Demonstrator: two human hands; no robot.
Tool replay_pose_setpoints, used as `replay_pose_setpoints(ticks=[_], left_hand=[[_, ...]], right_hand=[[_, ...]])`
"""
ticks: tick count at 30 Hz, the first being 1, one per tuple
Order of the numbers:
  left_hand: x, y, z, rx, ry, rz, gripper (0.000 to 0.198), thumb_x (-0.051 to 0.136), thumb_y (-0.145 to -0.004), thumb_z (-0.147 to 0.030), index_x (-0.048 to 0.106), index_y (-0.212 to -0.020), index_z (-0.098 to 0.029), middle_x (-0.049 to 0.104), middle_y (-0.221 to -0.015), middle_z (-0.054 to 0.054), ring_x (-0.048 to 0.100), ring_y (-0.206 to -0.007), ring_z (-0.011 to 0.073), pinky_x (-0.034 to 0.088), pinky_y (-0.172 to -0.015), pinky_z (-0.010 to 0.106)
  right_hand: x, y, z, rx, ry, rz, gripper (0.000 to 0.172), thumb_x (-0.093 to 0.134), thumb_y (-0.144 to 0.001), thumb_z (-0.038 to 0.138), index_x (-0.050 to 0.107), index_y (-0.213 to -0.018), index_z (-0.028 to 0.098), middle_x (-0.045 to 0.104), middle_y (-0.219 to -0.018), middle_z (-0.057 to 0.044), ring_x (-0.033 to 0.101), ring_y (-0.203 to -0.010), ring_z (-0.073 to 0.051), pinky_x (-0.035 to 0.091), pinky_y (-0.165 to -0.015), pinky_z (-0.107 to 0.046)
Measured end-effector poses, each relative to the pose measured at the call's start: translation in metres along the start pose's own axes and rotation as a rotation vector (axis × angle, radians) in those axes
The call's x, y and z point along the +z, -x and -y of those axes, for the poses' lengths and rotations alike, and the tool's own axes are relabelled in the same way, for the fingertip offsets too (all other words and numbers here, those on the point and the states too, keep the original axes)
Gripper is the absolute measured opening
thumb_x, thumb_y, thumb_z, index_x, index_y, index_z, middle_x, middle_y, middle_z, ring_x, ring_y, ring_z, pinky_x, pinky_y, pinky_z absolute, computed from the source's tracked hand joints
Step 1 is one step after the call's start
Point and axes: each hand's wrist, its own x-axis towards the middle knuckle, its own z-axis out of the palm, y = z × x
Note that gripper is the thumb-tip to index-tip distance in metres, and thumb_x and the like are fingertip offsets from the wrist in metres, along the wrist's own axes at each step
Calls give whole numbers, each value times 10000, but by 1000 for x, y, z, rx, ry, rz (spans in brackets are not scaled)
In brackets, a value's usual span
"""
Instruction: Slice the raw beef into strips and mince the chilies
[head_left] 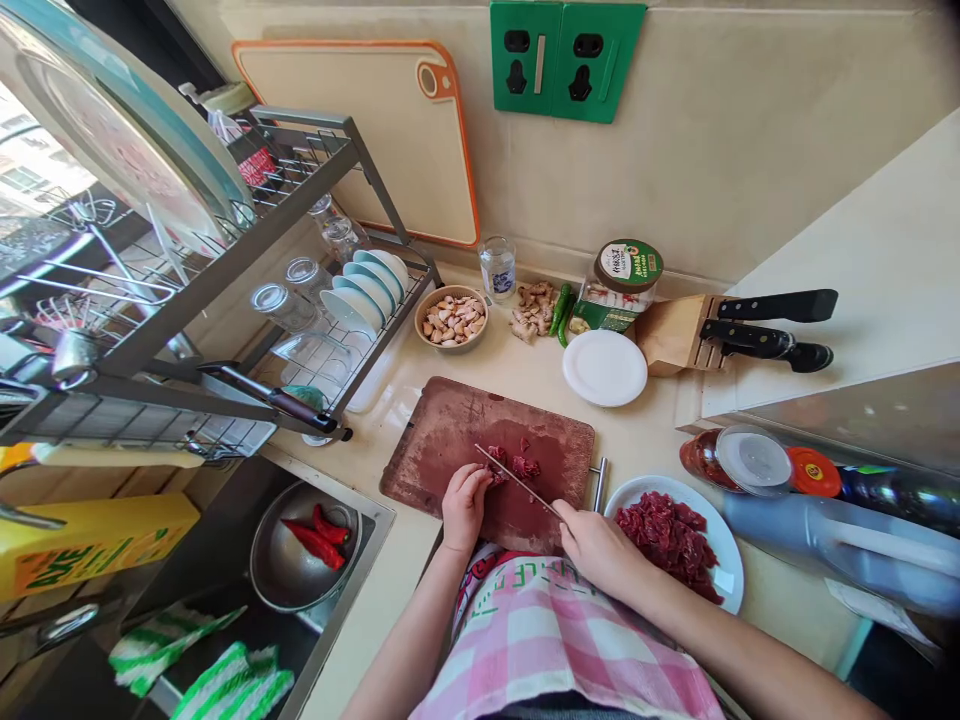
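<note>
A dark red-brown cutting board [450,430] lies on the counter with a few pieces of raw red meat [517,464] on it. My left hand [463,505] is curled with its fingertips pressed on the meat. My right hand [596,545] is closed round the handle of a knife [514,476], whose thin blade slants across the meat towards my left fingers. Just to the right of the board, a white plate [724,550] is heaped with cut red meat [671,540].
A bowl of garlic cloves [451,318], ginger [531,307], green chillies [561,310], a glass [496,267], a jar [619,285], a white lid [604,367] and a knife block [679,335] stand behind. The sink at left holds a metal bowl [281,570] with red chillies [319,535]. Dish rack [225,290] at left.
</note>
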Motion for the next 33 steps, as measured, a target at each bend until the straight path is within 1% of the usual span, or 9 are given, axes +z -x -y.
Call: replay_pose_setpoints(ticks=[7,13,17,20,22,26,28,30,33], left_hand=[[-7,3,-3,36,4,119,128,504,-833,-251,584,-922,-206,582,-1013,53,556,-957,168,483,-846,319],[-4,5,-3,57,-53,91,234,522,-810,-219,502,-1043,-201,574,-1007,68,541,-978,198,471,-860,380],[-3,1,-5,45,-55,101,233,501,-787,-146,506,-1013,-205,571,-1004,59,538,-968,191,464,-859,369],[-8,4,-10,36,-48,135,230,506,-748,-114,511,-961,-201,573,-957,48,543,-923,186,472,-824,357],[-13,11,-15,34,-25,173,193,506,-750,-126,513,-928,-200,568,-917,38,547,-885,176,478,-800,345],[-22,26,-23,7,9,177,172,540,-780,-214,531,-951,-199,555,-977,59,545,-920,182,476,-819,351],[-32,23,-26,31,8,181,188,566,-777,-260,556,-956,-205,546,-1038,72,532,-977,196,463,-855,361],[-48,7,-27,46,4,115,159,551,-792,-274,575,-933,-204,549,-1034,72,526,-992,197,451,-869,358],[-78,-34,-32,7,33,-88,142,506,-817,-264,568,-921,-189,566,-930,61,548,-899,174,463,-804,318]], right_hand=[[-19,8,-5,-32,-99,-108,216,295,-866,222,490,-954,199,619,-737,-28,566,-651,-136,274,-555,-230],[-3,19,-5,-34,-108,-42,217,307,-861,206,499,-963,211,630,-718,-27,590,-657,-144,292,-555,-231],[9,-11,25,72,-29,21,221,340,-844,164,499,-995,194,665,-789,-78,626,-717,-183,328,-570,-247],[6,-45,50,60,-42,-24,268,324,-853,156,473,-1073,191,666,-885,-110,628,-801,-209,363,-623,-274],[-2,-57,54,29,-68,-55,262,334,-862,189,478,-1081,192,661,-920,-110,622,-835,-210,374,-646,-276],[-16,-44,31,-5,-115,-90,257,338,-872,247,528,-1035,188,663,-874,-74,619,-800,-176,383,-650,-246],[-18,-27,13,-31,-138,-121,280,330,-871,245,540,-1048,191,660,-856,-57,614,-791,-164,388,-661,-237],[-17,-10,-1,-68,-145,-181,308,349,-857,242,533,-1102,205,655,-887,-52,607,-818,-165,394,-687,-239],[-12,9,-10,-87,-82,-268,382,419,-807,209,508,-1177,242,638,-972,-52,598,-860,-168,402,-726,-246]])
